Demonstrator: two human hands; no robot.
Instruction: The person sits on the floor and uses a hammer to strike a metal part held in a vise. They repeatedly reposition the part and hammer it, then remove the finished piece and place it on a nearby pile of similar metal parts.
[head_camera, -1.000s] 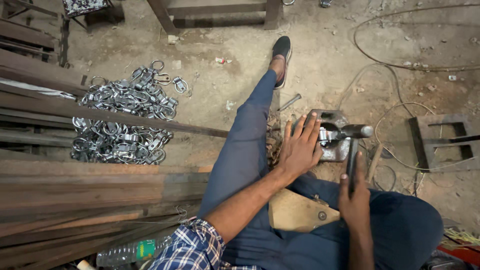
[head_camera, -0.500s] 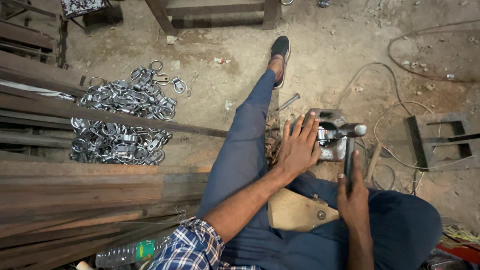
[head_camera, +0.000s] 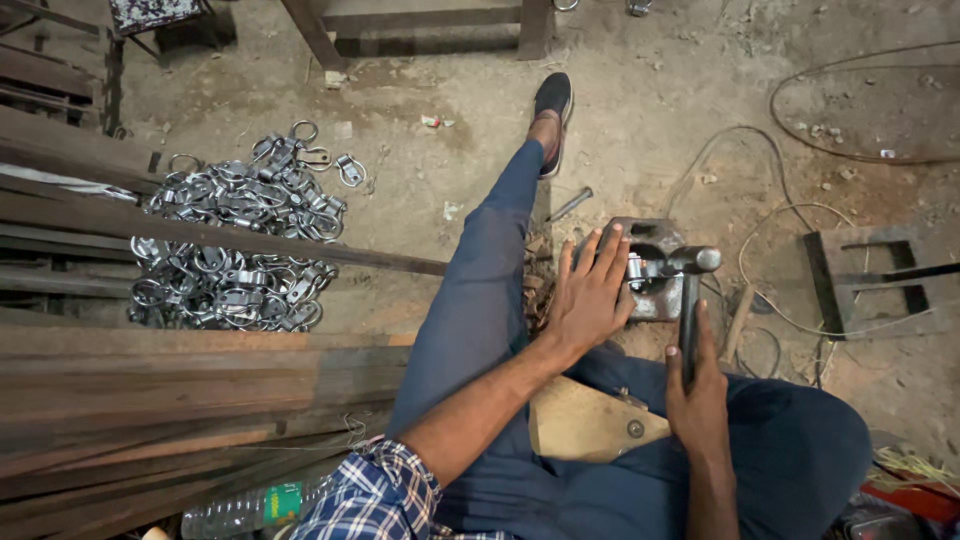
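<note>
We take the metal block (head_camera: 655, 270) on the dirt floor (head_camera: 640, 110) as our landmark. It is a squat grey chunk with a pitted, dull top, and it sits just beyond our knees, probably so that both hands can reach it while we sit. Our left hand (head_camera: 590, 295) lies flat over the block's near left edge, its fingers (head_camera: 608, 255) spread open and pressing down, which we judge steadies a small shiny part (head_camera: 640, 270) on top. Our right hand (head_camera: 698, 395), nearer to us than the block, has its fingers wrapped shut around the dark handle of a hammer (head_camera: 690, 300); the hammer's rounded steel head rests over the block, beside the part. A flat tan wooden board (head_camera: 580, 420) lies against our blue trousers, just near of the block. Far left of the block lies a heap of bright metal rings (head_camera: 235, 240), crossed by long rusty brown steel bars (head_camera: 200, 370). Thin wire loops lie on the floor to the block's right.
</note>
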